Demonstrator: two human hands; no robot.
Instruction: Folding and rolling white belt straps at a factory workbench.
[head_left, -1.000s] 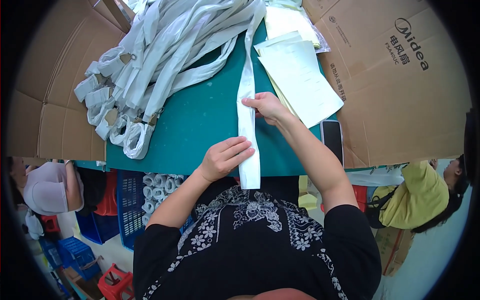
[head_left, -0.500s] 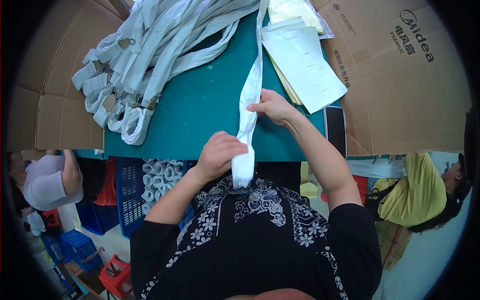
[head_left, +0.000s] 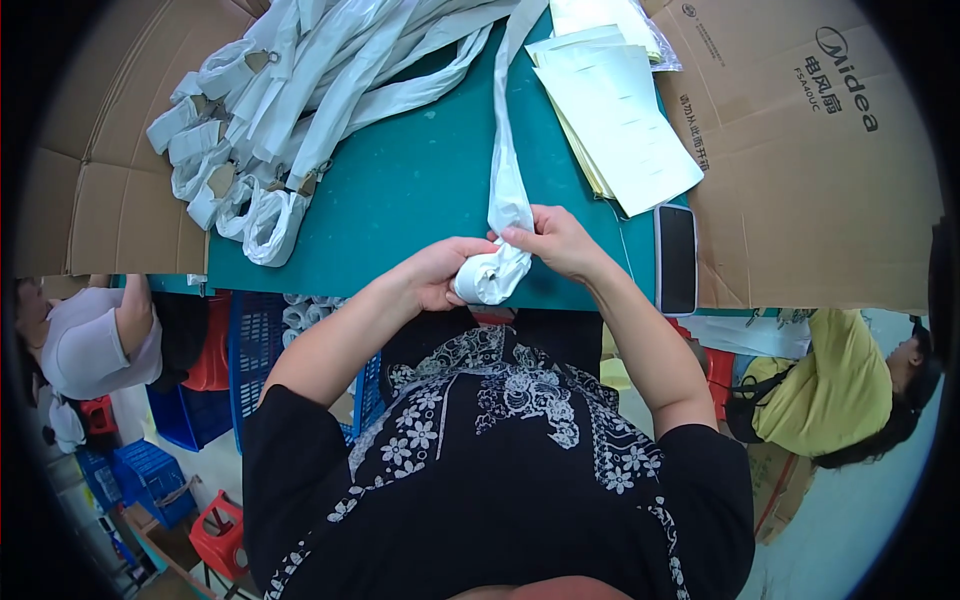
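Note:
A long white strip (head_left: 507, 160), with a soft, wrinkled surface, runs from the far edge of the table toward me. Its near end is curled into a small roll (head_left: 482, 282) just above the table's front edge. My left hand (head_left: 445, 272) grips this roll from the left, fingers wrapped around and under it. On the other side my right hand (head_left: 562, 243) is closed on the strip where it enters the roll, thumb lying on top. The inner turns of the roll are partly hidden.
Several similar white strips (head_left: 350, 80) with looped ends lie heaped at the far left of the green table (head_left: 400, 190). Papers (head_left: 620, 130) and a phone (head_left: 676, 260) lie on the right. Cardboard (head_left: 800, 180) flanks both sides. A blue crate (head_left: 250, 350) stands below; two people sit nearby.
The strip's near end, hanging down straight before, is now curled into a roll. My left hand has moved up and taken hold of it; my right hand has come slightly nearer.

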